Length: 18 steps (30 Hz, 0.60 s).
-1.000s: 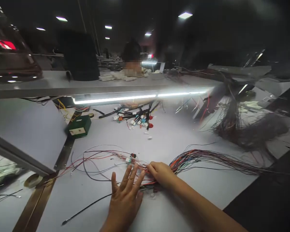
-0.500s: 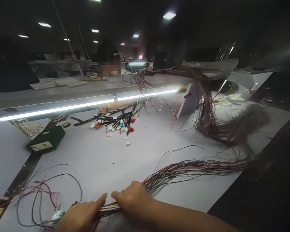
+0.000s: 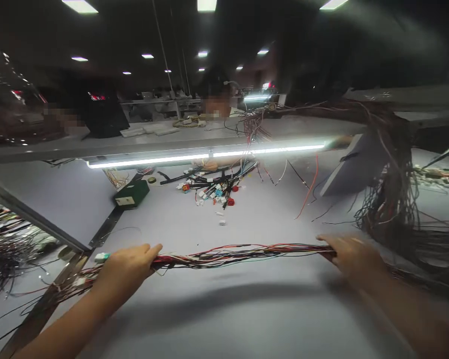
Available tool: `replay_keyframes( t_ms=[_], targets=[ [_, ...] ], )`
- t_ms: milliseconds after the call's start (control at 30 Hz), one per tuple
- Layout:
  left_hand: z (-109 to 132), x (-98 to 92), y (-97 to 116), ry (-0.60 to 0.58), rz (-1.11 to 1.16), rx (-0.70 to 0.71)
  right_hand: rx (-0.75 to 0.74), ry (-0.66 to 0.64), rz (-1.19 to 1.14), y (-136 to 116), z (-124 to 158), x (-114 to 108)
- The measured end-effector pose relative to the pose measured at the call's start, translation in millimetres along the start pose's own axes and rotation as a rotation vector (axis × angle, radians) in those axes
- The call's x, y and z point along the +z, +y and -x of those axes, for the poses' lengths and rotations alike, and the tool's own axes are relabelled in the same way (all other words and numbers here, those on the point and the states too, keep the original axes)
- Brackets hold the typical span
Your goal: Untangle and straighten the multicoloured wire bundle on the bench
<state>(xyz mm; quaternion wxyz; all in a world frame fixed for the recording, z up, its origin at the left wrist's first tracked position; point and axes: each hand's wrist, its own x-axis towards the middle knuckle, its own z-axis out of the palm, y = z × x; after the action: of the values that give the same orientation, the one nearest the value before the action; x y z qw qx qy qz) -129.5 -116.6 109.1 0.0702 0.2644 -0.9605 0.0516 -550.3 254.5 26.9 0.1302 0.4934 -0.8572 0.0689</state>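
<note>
Left hand [image 3: 129, 263], wire bundle [image 3: 239, 252], right hand [image 3: 353, 257]: one span held just above the white table [image 3: 269, 214].
Left fist is clamped round the near end, a pale connector [image 3: 102, 257] poking out beside it. The bundle runs level, with loose red, black, white and green strands. The blurred right hand curls its fingers over the far end.

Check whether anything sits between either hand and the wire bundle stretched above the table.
Nothing visible does. The left hand and the right hand, which is blurred, each grip the wire bundle directly, one at each end of the stretched span. The pile of connectors lies farther back on the table, apart from both hands.
</note>
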Motion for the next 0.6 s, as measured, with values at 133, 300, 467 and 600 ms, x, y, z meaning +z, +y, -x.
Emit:
replay_keyframes(
  t_ms=[133, 300, 467, 600],
  targets=[
    [2.8, 54.3, 4.9, -0.184, 0.028, 0.079, -0.037, -0.193, -0.057, 25.4, 6.9, 16.2],
    [38.6, 90.1, 12.0, 0.032, 0.033, 0.047, -0.093, -0.146, -0.192, -37.2, 6.2, 28.0],
    [71.2, 86.7, 25.8, 0.220, 0.088, 0.087, -0.281, -0.069, -0.279, -139.1, -21.6, 31.7],
    [73.7, 87.3, 21.5, 0.099, 0.147, 0.005, -0.348, -0.128, -0.321, -189.5, -48.1, 31.4]
  ],
)
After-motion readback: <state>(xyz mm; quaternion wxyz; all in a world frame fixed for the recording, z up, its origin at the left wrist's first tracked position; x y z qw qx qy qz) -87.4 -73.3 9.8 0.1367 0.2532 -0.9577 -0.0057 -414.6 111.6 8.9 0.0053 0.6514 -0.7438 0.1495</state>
